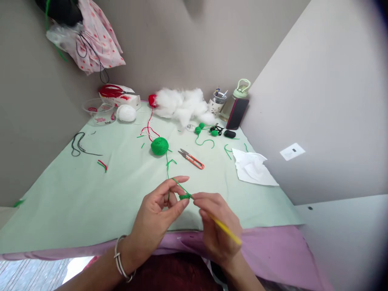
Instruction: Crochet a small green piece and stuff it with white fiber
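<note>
Head view: the left hand, on the near side of the green yarn ball, pinches a small green piece between thumb and fingers. The right hand, nearer and to the right of the ball, is closed around a slim yellow tool, whose far end meets the green piece. A green strand runs from the ball to the raised left index finger and on to the piece. By judgement, the piece is light, soft and pliable, easily stretched; a gentle pinch at its edge, beside the tool, suits it best.

Right of the ball and slightly nearer lie orange-handled snips; beyond it, white stuffing; well to its right, crumpled white paper. All rest on a bench under a pale green cover, slightly creased. Plain grey walls rise beyond and to the right of the ball.
</note>
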